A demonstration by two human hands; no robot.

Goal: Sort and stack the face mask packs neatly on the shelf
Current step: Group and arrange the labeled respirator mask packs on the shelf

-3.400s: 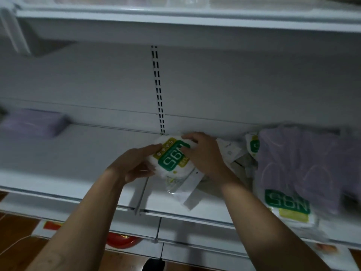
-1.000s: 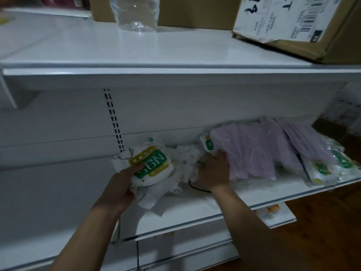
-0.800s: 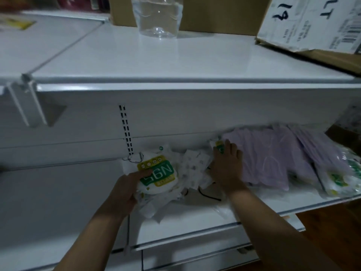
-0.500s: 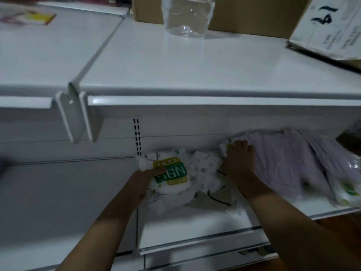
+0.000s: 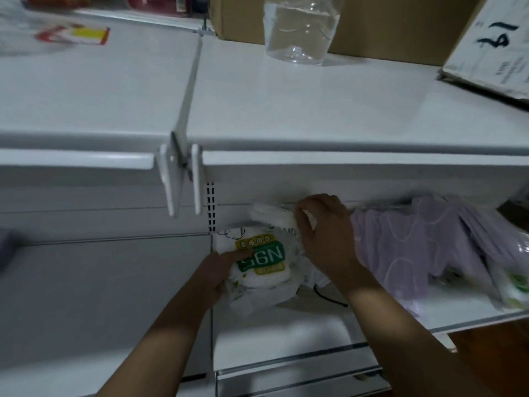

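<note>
- While my left hand (image 5: 219,272) pinches the N95 pack (image 5: 262,260) by its left edge, thumb on the label, that pack lies on the shelf (image 5: 286,336).
- My right hand (image 5: 326,233) curls round a white pack (image 5: 272,216) just behind it.
- Purple packs (image 5: 415,242) sprawl just right of that hand.

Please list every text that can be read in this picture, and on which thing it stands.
"N95", upside down to the camera, on the white mask pack held by the left hand.
Handwritten black marks on the box label: not legible; its small print is blurred.
Red and yellow pack on the upper shelf: blurred.
</note>
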